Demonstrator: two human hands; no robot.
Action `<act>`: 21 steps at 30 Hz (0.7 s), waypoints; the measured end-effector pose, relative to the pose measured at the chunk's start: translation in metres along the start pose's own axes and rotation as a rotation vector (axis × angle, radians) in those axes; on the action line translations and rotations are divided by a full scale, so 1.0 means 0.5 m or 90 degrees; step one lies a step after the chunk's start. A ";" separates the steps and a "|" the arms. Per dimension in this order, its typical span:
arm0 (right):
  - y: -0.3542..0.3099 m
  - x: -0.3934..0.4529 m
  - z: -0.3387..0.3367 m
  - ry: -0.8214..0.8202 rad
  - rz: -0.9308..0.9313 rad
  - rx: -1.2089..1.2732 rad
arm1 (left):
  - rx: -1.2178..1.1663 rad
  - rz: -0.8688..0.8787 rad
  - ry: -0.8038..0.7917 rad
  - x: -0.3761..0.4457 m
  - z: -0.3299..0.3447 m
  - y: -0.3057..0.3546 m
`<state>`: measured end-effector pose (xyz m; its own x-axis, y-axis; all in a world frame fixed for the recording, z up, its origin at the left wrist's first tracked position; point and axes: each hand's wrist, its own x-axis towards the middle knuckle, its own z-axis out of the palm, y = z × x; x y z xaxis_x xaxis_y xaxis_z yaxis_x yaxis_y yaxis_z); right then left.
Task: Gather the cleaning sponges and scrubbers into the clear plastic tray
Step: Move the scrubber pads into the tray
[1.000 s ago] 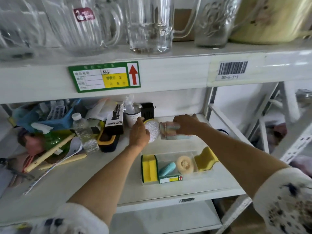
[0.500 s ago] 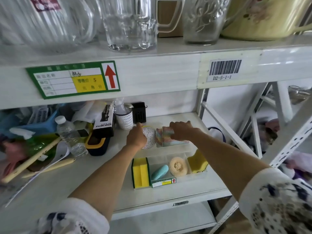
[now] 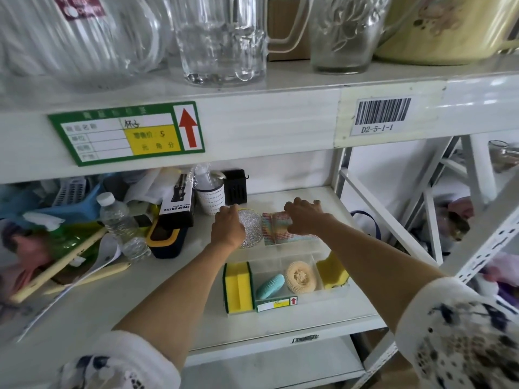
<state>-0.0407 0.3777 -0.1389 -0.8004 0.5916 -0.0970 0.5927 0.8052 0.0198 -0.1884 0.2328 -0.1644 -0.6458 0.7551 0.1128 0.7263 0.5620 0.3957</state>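
White metal shelving point(image 3: 269, 119) against a white wall point(image 3: 393, 175).

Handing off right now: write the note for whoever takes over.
Left hand: on the silver scrubber, behind the tray.
Right hand: on the mesh sponge, beside the scrubber; whether either is lifted, cannot tell.
Done: teal scrubber, loofah and yellow sponge in the tray.
Left: both held pieces; the yellow-green sponge at the tray's left end looks outside.

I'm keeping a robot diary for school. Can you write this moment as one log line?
left hand: on silver scrubber | right hand: on mesh sponges | both: behind clear tray | step: gathering
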 end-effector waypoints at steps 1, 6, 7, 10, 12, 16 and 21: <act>0.001 -0.001 0.000 0.001 -0.002 -0.004 | 0.000 0.002 0.003 -0.001 -0.001 -0.001; -0.006 -0.009 -0.002 0.038 -0.015 -0.015 | -0.007 0.066 0.069 -0.015 -0.007 -0.002; -0.011 -0.011 -0.003 0.059 -0.021 -0.011 | -0.011 0.093 0.091 -0.019 -0.009 -0.001; -0.039 -0.021 -0.006 0.153 -0.044 0.026 | -0.033 0.162 0.131 -0.037 -0.017 -0.002; -0.060 -0.030 -0.008 0.214 -0.054 0.057 | -0.060 0.182 0.139 -0.049 -0.020 -0.005; -0.103 -0.056 -0.001 0.216 -0.080 0.117 | -0.133 0.208 0.163 -0.088 -0.022 -0.029; -0.144 -0.098 0.047 0.242 -0.200 0.210 | -0.193 0.177 0.181 -0.146 -0.023 -0.072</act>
<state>-0.0419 0.2899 -0.1588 -0.8816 0.3500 0.3167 0.2705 0.9245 -0.2687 -0.1701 0.1535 -0.1763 -0.5073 0.7163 0.4792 0.8063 0.1981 0.5574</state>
